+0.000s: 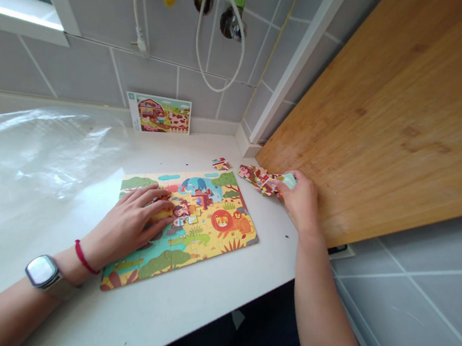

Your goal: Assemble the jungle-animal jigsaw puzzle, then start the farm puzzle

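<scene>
An animal jigsaw puzzle [200,245] lies assembled on the white counter, with lions, a crocodile and a blue elephant in its picture. My left hand [145,215] rests palm down over its left middle, fingers stretched out. By those fingertips, a few loose pieces [181,210] lie on top of the picture. To the right of the puzzle, my right hand [300,195] pinches a light green piece among a heap of puzzle pieces [259,178]. How many pieces it grips is hidden. Another small group of pieces [221,164] sits just behind the puzzle's back edge.
A farm picture card [163,114] leans against the tiled wall. Clear plastic wrap [32,153] covers the counter's back left. A large wooden board [396,106] stands slanted at the right, close to my right hand. A white cable [197,47] and pipe valve [232,24] hang above.
</scene>
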Demonstrator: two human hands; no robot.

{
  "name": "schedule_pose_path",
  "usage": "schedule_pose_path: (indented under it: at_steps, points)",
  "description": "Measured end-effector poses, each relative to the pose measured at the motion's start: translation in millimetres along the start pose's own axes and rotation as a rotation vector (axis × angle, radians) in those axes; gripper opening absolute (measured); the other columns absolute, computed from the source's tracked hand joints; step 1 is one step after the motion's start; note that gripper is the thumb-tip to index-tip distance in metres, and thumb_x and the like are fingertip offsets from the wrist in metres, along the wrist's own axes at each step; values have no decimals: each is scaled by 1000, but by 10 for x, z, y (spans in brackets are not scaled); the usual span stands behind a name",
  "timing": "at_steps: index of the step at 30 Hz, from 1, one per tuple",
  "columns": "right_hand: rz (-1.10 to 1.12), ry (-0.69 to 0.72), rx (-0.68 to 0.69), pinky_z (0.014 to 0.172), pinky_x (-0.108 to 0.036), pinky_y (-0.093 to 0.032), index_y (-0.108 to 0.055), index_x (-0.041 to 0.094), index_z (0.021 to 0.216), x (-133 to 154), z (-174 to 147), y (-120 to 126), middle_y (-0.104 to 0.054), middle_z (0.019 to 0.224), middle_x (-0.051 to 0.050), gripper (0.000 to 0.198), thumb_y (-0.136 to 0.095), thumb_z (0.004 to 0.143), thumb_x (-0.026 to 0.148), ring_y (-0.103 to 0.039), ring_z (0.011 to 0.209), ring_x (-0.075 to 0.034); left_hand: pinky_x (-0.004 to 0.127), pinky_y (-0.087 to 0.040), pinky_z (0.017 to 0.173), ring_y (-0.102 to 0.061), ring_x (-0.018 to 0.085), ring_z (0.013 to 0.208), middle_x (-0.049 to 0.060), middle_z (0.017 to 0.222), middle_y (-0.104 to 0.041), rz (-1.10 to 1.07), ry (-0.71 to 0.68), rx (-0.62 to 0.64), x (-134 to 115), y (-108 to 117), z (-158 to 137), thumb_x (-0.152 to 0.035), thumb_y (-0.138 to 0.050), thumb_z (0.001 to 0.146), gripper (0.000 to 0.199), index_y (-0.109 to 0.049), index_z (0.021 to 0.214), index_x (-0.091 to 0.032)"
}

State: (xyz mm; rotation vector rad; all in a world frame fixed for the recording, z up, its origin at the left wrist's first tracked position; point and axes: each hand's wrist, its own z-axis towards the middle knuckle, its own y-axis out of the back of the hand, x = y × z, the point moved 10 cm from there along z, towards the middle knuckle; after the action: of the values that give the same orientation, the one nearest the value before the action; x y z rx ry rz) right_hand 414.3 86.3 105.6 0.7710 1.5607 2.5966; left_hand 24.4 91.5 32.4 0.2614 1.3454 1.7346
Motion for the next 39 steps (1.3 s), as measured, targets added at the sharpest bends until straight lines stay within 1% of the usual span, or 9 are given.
schedule_pose_path:
  at_steps: [7, 12, 16, 20, 23, 27, 30, 33, 39]
  points:
    - [52, -5, -174, 76, -39, -52, -74, 18, 103, -35, 13, 222, -79, 94, -15, 31, -72, 82, 42, -69, 80, -30, 54, -49, 112, -60, 32, 130, 9, 136, -69, -39, 0, -18, 3, -2, 3, -49, -53, 105, 34, -73, 121, -28]
    - [232, 3, -111, 76, -38, -55, -72, 18, 103, -114, 55, 67, -80, 97, -14, 37, -72, 81, 48, -71, 82, -29, 50, -53, 108, -64, 31, 126, 9, 130, -72, -93, -20, -137, -69, 181, 15, -38, -56, 104, 28, -72, 122, -26]
    - [196, -2, -136, 80, -41, -55, -72, 17, 100, -96, 55, 59, -79, 95, -14, 32, -74, 78, 41, -71, 84, -30, 47, -54, 106, -66, 28, 122, 7, 120, -77, -103, -88, -277, -207, 402, 2, -23, -60, 101, 22, -71, 119, -24]
    - [228, -27, -169, 83, -43, -55, -72, 17, 99, -146, 73, 68, -79, 98, -16, 33, -75, 77, 42, -71, 87, -31, 46, -57, 102, -68, 27, 118, 7, 118, -77, -109, -132, -274, -270, 408, -10, -17, -60, 100, 24, -69, 121, -24]
    - [430, -38, -162, 81, -41, -57, -69, 16, 104, -195, 85, 4, -79, 99, -15, 42, -76, 77, 48, -73, 87, -29, 46, -57, 101, -68, 27, 118, 8, 118, -77, -120, -126, -259, -248, 371, -16, -17, -60, 100, 23, -69, 121, -23]
    - [778, -94, 33, 76, -38, -60, -67, 18, 106, -25, -4, -305, -78, 92, -9, 53, -83, 72, 56, -74, 82, -25, 44, -59, 97, -70, 25, 111, 8, 115, -76, -147, -119, -270, -233, 368, -22, -17, -61, 101, 20, -69, 119, -22]
    - [1006, -136, 260, 77, -36, -61, -67, 22, 102, 362, -244, -606, -77, 89, -3, 52, -90, 68, 53, -73, 78, -23, 40, -61, 92, -72, 22, 104, 8, 112, -76, -170, -123, -272, -267, 378, -30, -20, -65, 101, 21, -68, 121, -23]
    - [1144, -155, 504, 76, -34, -61, -69, 24, 99, 835, -605, -862, -76, 86, 0, 49, -95, 65, 47, -73, 75, -20, 39, -63, 93, -72, 25, 112, 11, 125, -73, -261, -80, -275, -301, 387, -36, -29, -77, 95, 40, -65, 132, -23]
    - [1233, -112, 766, 76, -31, -60, -70, 25, 99, 1414, -1132, -1017, -77, 90, 1, 41, -93, 70, 43, -72, 78, -18, 44, -67, 95, -62, 34, 135, 18, 165, -42, -949, 220, -54, -335, 5, -17, -32, -81, 90, 82, -37, 160, -35]
